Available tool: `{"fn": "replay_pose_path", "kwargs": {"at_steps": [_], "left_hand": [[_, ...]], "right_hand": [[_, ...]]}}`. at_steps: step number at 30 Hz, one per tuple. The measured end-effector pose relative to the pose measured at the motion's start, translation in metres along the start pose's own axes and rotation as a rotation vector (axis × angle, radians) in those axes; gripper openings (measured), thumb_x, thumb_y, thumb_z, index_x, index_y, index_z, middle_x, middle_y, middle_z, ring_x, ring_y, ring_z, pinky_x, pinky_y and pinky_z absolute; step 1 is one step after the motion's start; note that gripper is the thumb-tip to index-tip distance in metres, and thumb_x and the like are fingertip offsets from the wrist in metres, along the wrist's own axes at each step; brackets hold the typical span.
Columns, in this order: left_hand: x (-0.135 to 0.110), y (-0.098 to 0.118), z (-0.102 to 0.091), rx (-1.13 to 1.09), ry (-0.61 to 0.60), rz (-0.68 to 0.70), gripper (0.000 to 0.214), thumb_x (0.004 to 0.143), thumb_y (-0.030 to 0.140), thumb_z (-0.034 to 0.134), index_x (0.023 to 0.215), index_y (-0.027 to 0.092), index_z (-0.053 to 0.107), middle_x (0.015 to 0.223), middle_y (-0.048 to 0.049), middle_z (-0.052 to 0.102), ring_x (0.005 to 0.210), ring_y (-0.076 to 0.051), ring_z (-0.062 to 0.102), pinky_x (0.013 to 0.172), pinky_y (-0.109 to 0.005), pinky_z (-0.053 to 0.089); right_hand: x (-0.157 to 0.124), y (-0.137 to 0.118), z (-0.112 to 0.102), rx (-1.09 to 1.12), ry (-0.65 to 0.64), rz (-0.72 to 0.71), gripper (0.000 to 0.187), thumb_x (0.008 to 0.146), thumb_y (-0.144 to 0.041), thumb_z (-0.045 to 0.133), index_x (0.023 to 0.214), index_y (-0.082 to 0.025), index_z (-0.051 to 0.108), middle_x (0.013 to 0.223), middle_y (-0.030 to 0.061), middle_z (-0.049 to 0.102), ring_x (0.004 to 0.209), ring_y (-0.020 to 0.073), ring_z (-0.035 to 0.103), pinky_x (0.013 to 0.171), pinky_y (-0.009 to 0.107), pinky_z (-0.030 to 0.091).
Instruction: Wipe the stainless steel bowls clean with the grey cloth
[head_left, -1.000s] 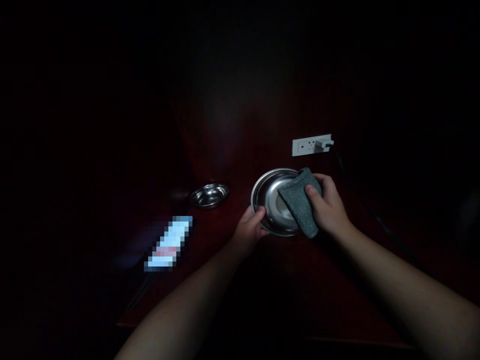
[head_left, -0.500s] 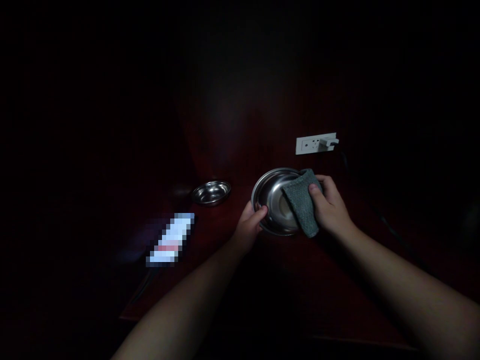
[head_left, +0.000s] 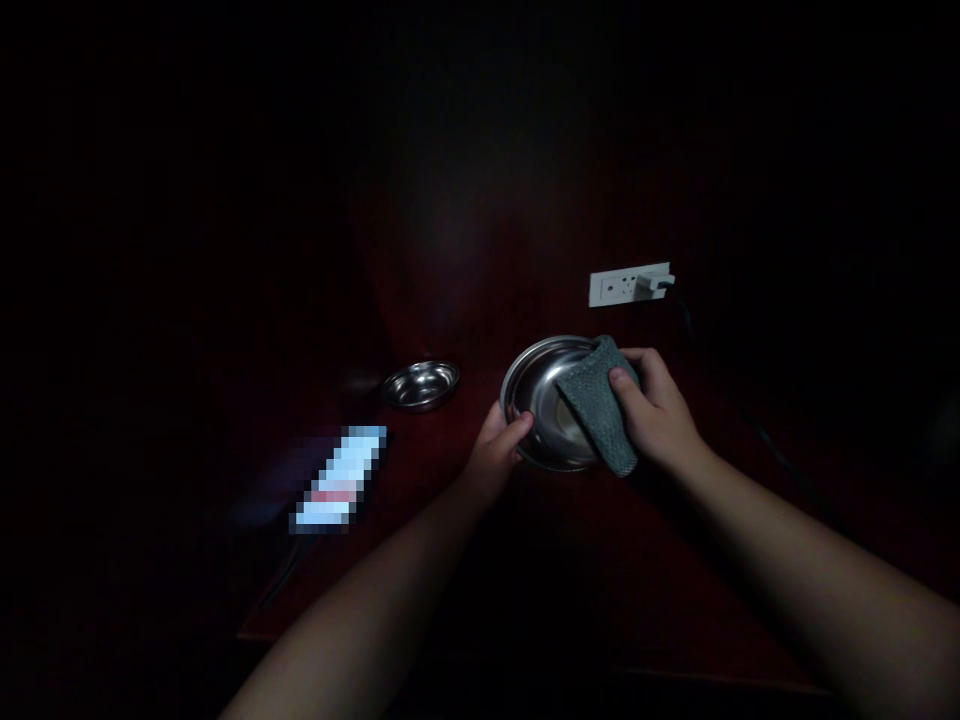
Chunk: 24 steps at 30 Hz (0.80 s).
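A steel bowl (head_left: 536, 385) held between two hands, a grey-green cloth (head_left: 600, 405) across its 3 o'clock side.
The left hand (head_left: 495, 458) is closed on the bowl's rim at 8 o'clock, thumb on the inside; the right hand (head_left: 660, 412) is curled round the cloth, thumb pressed on top, its fingertips hidden from view; the bowl's mouth faces the camera, over a dark red table (head_left: 555, 570); from the bowl, a smaller steel dish (head_left: 421, 388) sits at 9 o'clock, a bright, pixelated screen (head_left: 341, 480) lies towards 8, and a white wall socket (head_left: 611, 288) with a plug (head_left: 654, 284) in it shows at 1.
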<state>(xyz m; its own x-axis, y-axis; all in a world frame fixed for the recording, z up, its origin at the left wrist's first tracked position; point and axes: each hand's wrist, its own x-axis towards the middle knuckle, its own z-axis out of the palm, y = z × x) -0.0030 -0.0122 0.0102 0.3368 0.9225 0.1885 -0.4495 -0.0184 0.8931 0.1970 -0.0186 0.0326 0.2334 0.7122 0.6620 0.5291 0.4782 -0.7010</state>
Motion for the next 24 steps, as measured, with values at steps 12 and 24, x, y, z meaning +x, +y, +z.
{"fn": "replay_pose_path", "kwargs": {"at_steps": [12,24], "left_hand": [[-0.0010,0.0004,0.0029,-0.007,-0.075,0.092,0.051,0.071,0.027,0.071,0.118,0.021,0.053,0.117,-0.0072,0.062,0.113,-0.027,0.055,0.093,-0.039,0.044],[0.0015,0.0009,0.0001,0.067,-0.116,0.171,0.063,0.064,0.021,0.077,0.121,0.019,0.049,0.119,-0.0105,0.062,0.111,-0.029,0.057,0.096,-0.045,0.043]], "right_hand": [[-0.0017,-0.0072,-0.0018,-0.022,-0.028,-0.049,0.040,0.081,-0.049,0.054,0.110,-0.022,0.050,0.104,0.0071,0.059,0.093,0.0250,0.057,0.080,0.040,0.047],[-0.0017,-0.0069,-0.0027,-0.062,-0.071,-0.096,0.044,0.080,-0.047,0.056,0.115,-0.020,0.049,0.109,0.0091,0.058,0.097,0.0270,0.056,0.084,0.043,0.045]]}}
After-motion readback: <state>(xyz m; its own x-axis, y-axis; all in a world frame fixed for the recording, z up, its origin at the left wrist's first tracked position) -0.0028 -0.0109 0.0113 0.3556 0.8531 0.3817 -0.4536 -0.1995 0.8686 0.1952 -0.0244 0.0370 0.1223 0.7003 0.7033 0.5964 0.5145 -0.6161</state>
